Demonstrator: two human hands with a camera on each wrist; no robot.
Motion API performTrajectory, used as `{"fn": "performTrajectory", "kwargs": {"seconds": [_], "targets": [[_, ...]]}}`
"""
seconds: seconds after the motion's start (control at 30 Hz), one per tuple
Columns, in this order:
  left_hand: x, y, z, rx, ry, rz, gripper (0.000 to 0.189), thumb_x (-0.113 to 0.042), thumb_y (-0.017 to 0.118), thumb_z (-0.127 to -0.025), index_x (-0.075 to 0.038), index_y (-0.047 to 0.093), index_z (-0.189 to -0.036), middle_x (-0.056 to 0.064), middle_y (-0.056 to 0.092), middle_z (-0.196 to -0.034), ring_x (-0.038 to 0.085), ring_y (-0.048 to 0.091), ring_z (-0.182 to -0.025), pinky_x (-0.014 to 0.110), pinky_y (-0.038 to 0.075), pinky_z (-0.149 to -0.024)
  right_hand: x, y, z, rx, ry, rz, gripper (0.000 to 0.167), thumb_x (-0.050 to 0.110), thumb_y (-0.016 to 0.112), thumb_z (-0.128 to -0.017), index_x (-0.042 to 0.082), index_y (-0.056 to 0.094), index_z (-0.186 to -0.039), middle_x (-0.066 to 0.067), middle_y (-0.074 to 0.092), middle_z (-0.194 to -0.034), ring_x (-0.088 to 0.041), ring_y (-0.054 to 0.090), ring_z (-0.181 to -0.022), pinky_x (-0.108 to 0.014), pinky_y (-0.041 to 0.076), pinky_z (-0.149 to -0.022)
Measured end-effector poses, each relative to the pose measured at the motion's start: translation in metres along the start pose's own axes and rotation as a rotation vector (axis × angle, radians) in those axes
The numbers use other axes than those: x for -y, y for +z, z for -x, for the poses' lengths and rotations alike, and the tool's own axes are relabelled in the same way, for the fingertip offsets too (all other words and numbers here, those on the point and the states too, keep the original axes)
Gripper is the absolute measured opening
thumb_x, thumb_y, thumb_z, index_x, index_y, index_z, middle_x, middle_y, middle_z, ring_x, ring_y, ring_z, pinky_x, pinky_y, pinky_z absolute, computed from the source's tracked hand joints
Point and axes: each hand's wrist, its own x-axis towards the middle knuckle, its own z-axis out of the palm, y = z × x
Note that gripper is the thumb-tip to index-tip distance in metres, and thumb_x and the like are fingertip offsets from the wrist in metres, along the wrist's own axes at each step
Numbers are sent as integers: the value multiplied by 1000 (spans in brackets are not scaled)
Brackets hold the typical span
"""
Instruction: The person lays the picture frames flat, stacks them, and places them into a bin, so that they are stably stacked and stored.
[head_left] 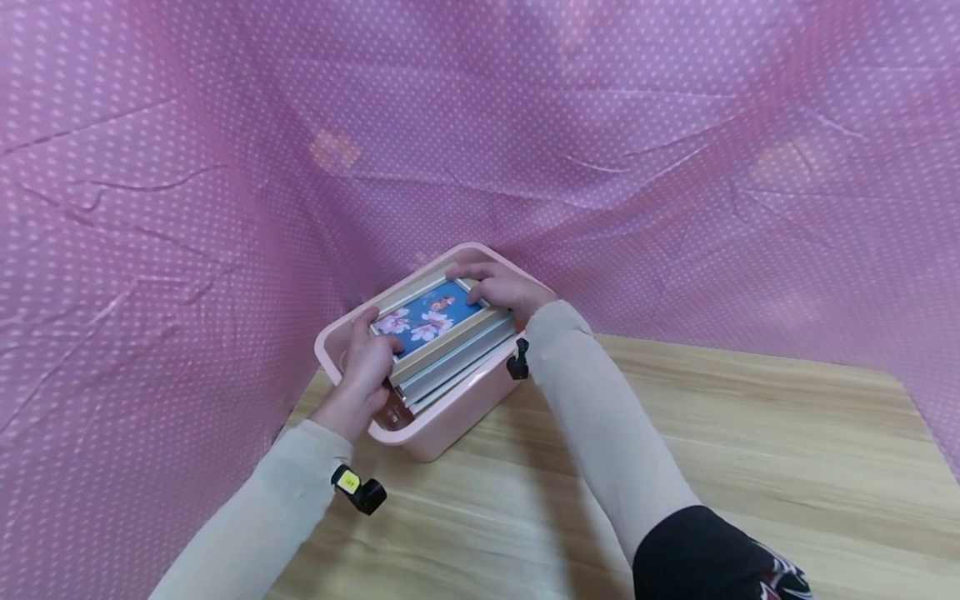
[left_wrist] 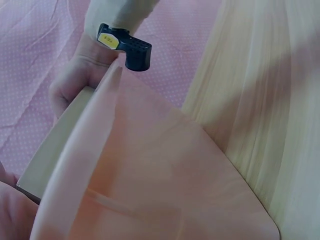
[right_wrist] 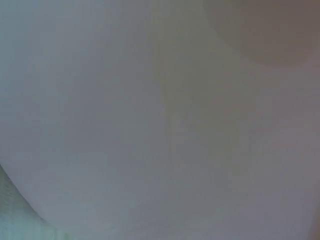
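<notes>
In the head view a picture frame [head_left: 431,321] with pink blossoms on blue lies on top of a stack inside a pink plastic bin [head_left: 461,412]. My left hand [head_left: 367,362] grips its near left end, the thumb over the edge. At the far right end my right hand [head_left: 510,287] holds it, fingers along the border. Beneath are more flat framed items [head_left: 457,367] with pale edges. The left wrist view has the bin wall [left_wrist: 150,150] in front, with the pale frame edge [left_wrist: 55,145] behind its rim. Blur fills the right wrist view.
The bin stands on a wood-grain table [head_left: 750,450], near its back left corner. Pink dotted cloth [head_left: 525,142] hangs behind and to the left, close to the bin. Small black cameras sit on both wrists.
</notes>
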Motion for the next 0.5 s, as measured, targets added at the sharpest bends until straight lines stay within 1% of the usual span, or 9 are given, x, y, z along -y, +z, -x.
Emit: {"fn": "performTrajectory", "kwargs": {"seconds": [0.13,0.23,0.3,0.4,0.47,0.5], "targets": [[-1,0,-1,7,-32,-13,95,12,49,-89,-22,21,-173,12,17,-179,32,32,-151,39,38,-126,-1,1,-1,12,55,-46,58,12,69,-95,42,67,-144,15,32,-176,-30,30,-160,-59,26,-134],[-2,-1,-1,1,-41,-30,96,12,51,-88,-23,22,-173,13,17,-179,32,29,-152,40,35,-127,0,2,-2,18,78,-71,57,10,69,-95,42,68,-142,14,32,-176,-30,32,-157,-58,27,-133],[-3,-2,-1,-3,-44,-35,97,12,51,-87,-23,22,-173,13,16,-179,32,27,-152,41,33,-128,0,3,-2,26,93,-96,58,9,68,-95,42,68,-142,13,31,-176,-32,34,-155,-59,30,-131],[-2,-1,-2,-1,-64,-35,96,11,52,-88,-23,22,-173,13,16,-179,32,29,-152,40,34,-127,1,4,-1,39,122,-126,59,7,68,-94,41,68,-142,12,32,-175,-34,35,-154,-60,32,-130],[-1,-1,-3,3,-87,-24,93,7,54,-91,-22,21,-173,14,17,-178,32,31,-151,39,34,-127,0,4,0,54,121,-103,59,5,68,-94,39,68,-143,11,33,-175,-34,35,-155,-60,30,-131],[0,0,-3,5,-96,-19,91,4,55,-93,-21,21,-173,14,18,-178,32,32,-151,39,33,-128,0,4,1,62,110,-82,59,5,68,-94,37,67,-143,10,32,-176,-33,33,-157,-60,28,-132]]}}
